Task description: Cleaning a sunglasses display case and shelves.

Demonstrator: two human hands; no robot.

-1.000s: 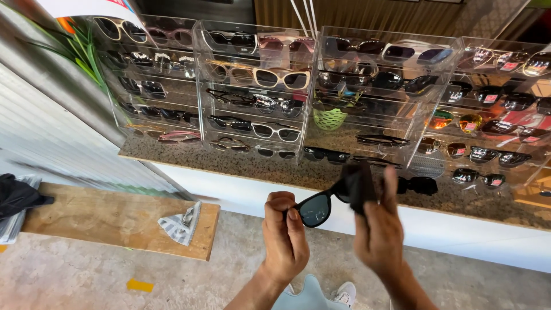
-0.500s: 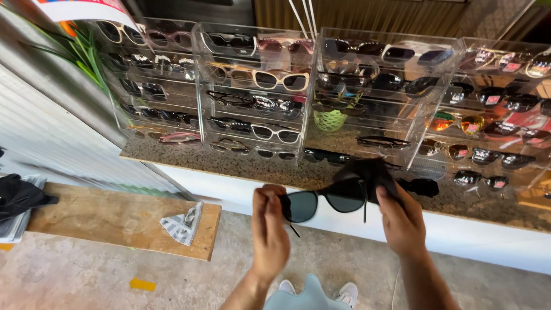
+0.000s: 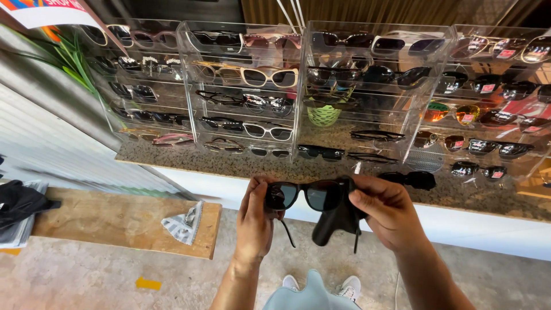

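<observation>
I hold a pair of black sunglasses [image 3: 303, 195] with dark lenses level in front of me, lenses facing me. My left hand [image 3: 255, 221] grips the left end of the frame, one temple arm hanging down beside it. My right hand [image 3: 387, 211] grips the right end together with a black cloth [image 3: 336, 221] that droops below the lens. Both hands are just in front of a speckled stone counter [image 3: 229, 165].
Clear acrylic racks [image 3: 298, 86] full of several sunglasses stand on the counter. A small green basket [image 3: 323, 115] sits inside one. A wooden platform [image 3: 115, 221] with a folded cloth [image 3: 182, 224] lies at lower left. My shoes [image 3: 318, 284] show below.
The sunglasses have gone from bunched against the cloth to spread level between both hands. My hands have moved apart, and the cloth now hangs under the right lens.
</observation>
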